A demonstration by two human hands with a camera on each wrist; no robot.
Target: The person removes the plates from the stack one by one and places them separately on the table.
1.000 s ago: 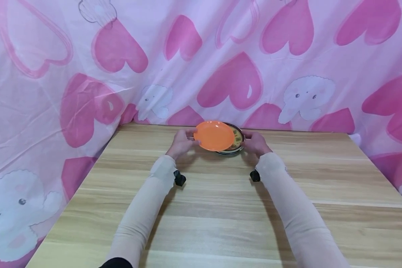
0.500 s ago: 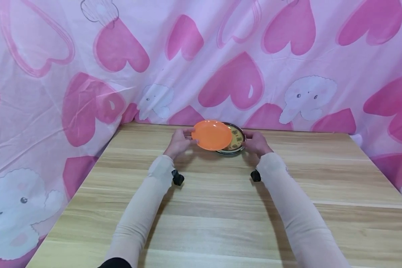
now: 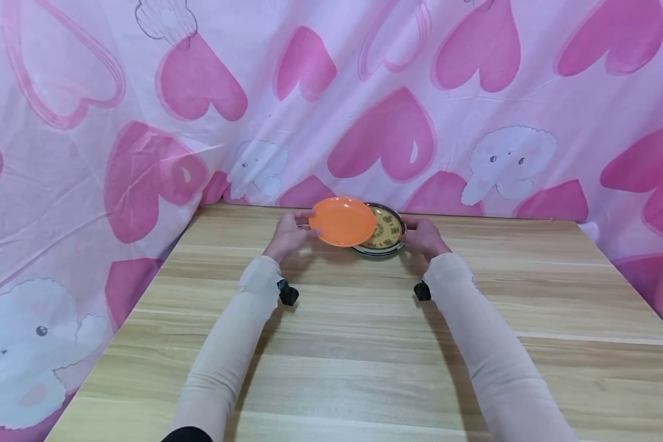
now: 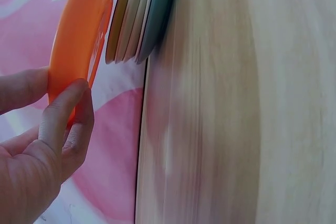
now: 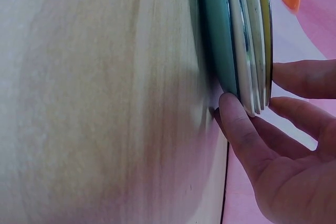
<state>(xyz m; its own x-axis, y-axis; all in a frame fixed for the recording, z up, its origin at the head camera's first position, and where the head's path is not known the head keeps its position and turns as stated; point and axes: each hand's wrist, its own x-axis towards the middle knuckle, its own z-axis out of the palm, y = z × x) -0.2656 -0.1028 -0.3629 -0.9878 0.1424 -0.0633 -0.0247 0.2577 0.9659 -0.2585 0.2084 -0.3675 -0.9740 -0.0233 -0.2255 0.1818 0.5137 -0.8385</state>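
My left hand (image 3: 285, 238) pinches the left rim of an orange plate (image 3: 342, 222), thumb on its upper side and fingers beneath. In the left wrist view the orange plate (image 4: 79, 30) is clear of the stack, raised above it. The stack of plates (image 3: 389, 230) sits at the table's back edge, partly covered by the orange plate in the head view. Its top plate is yellow with a dark rim and printed pattern; pale plates and a teal one (image 5: 218, 30) lie below. My right hand (image 3: 426, 238) grips the stack's right edge, with fingertips (image 5: 230, 103) against the teal plate.
The wood-grain table (image 3: 331, 368) extends in front of and to both sides of the plates. A pink cloth with hearts (image 3: 381, 135) hangs right behind the back edge and along the left side.
My left hand has drawn the orange plate a little to the left, and more of the patterned yellow plate shows. My right hand has stayed at the stack.
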